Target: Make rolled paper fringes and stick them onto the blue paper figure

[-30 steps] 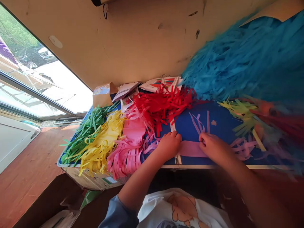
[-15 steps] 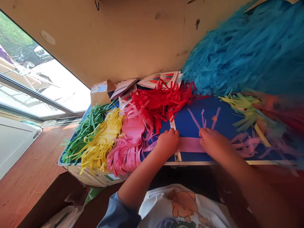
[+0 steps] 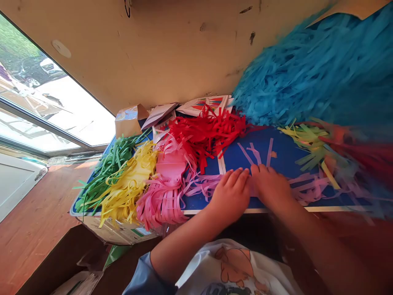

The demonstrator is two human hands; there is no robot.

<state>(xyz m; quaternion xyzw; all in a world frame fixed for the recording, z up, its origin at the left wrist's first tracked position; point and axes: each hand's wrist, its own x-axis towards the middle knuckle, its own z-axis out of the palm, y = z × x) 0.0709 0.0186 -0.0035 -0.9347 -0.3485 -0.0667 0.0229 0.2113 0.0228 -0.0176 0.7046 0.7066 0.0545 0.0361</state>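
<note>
A lilac fringed tissue paper (image 3: 202,185) lies along the front edge of the blue tabletop, its cut strips spreading to both sides. My left hand (image 3: 231,197) rests flat over its middle, fingers stretched out and close together. Right beside it, my right hand (image 3: 272,187) has its fingers closed on the same paper, thumb side toward the left hand. Both hands cover most of the uncut middle band. A few thin lilac strips (image 3: 254,152) stick out beyond the right hand.
Pink (image 3: 170,166), yellow (image 3: 132,180) and green fringed paper (image 3: 112,168) lie to the left, with red fringe (image 3: 208,131) behind. A large blue fringe pile (image 3: 307,73) fills the back right. Yellow-green strips (image 3: 307,139) lie at right. An open cardboard box (image 3: 58,262) stands below.
My left hand has slid right along the lilac paper until it is beside my right hand, and its fingers have straightened. The paper's middle band is now covered.
</note>
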